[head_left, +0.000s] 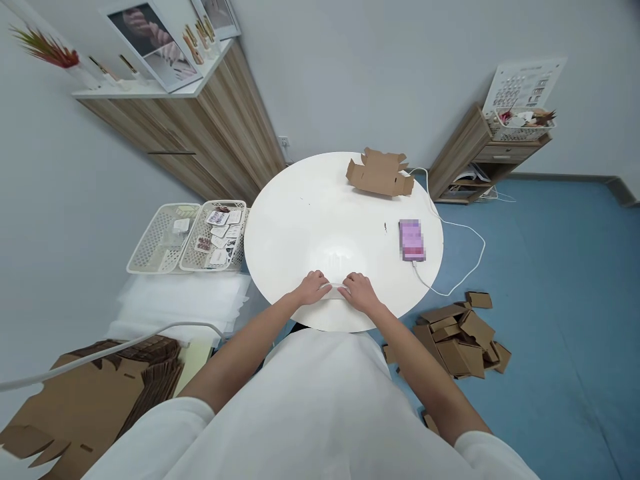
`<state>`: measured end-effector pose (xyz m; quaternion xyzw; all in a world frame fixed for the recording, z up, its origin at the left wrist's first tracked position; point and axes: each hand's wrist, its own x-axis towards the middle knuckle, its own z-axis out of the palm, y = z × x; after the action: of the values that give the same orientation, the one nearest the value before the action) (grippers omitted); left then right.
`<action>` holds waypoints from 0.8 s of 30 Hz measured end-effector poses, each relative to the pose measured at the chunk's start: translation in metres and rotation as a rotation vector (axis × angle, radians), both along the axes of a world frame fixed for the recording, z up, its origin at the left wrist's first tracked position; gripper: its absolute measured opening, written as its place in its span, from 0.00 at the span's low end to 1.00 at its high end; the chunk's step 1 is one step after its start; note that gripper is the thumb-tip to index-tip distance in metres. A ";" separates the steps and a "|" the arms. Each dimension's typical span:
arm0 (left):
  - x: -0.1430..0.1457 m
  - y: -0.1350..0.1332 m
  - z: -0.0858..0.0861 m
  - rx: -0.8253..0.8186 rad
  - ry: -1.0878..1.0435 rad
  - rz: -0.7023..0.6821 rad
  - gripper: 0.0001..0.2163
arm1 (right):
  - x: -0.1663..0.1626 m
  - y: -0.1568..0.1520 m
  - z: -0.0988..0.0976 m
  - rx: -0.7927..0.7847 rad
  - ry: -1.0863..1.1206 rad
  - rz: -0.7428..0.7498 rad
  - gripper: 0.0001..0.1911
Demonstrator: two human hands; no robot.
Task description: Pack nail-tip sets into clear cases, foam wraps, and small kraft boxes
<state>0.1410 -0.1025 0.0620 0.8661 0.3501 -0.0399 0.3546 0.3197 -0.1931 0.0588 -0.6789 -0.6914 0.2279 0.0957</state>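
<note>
The round white counter (320, 200) takes up the middle of the view, and most of its top is bare, which leaves room to work at the near edge. To the person's left on the floor lies a stack of flat cardboard blanks (100, 393), within arm's reach. Beside it is a pile of white foam sheets (185, 300). Two mesh baskets stand side by side against the counter's left edge. The nearer basket (241, 230) holds small printed cards and the outer basket (150, 250) holds only a few items. On the blue floor to the right is a loose heap of folded cartons (463, 333), apparently dropped there off the counter.

At the far rim of the counter lies one opened-out carton blank (380, 173). A phone (412, 240) lies face up on the right, plugged into a white cable (470, 247) that trails off the edge.

The left hand (313, 288) and right hand (359, 292) are close together at the near rim with their fingers curled down. Between them they pinch a thin pale sheet (336, 287) against the counter. It may be plastic film or paper, since it barely shows against the white top.

No writing can be read. The phone screen is blurred, and the print on the cards and on the far wall chart (525, 83) is too small.
</note>
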 end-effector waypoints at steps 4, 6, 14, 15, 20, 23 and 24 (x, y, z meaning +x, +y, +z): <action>0.000 0.012 -0.002 -0.199 0.016 0.067 0.16 | 0.001 0.015 -0.005 -0.052 -0.051 -0.017 0.17; 0.000 0.016 -0.004 -0.248 0.027 0.132 0.15 | 0.003 0.019 -0.009 -0.098 -0.064 -0.036 0.18; 0.007 0.030 -0.018 -0.171 0.159 0.247 0.10 | 0.008 0.021 -0.023 -0.143 -0.012 -0.140 0.13; 0.006 0.031 -0.019 -0.159 0.175 0.254 0.10 | 0.008 0.021 -0.024 -0.138 -0.016 -0.157 0.12; -0.003 0.017 -0.014 0.186 0.225 0.269 0.17 | 0.009 0.011 -0.026 -0.011 -0.009 -0.297 0.14; -0.002 -0.004 -0.007 0.403 0.125 0.142 0.19 | 0.011 -0.012 -0.029 0.086 0.089 -0.506 0.20; 0.000 -0.012 -0.006 0.418 0.087 0.082 0.19 | 0.010 -0.021 -0.031 0.086 0.142 -0.572 0.23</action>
<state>0.1405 -0.1142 0.0561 0.9032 0.4008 0.0104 0.1534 0.3300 -0.2138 0.0277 -0.8238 -0.4727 0.2091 0.2328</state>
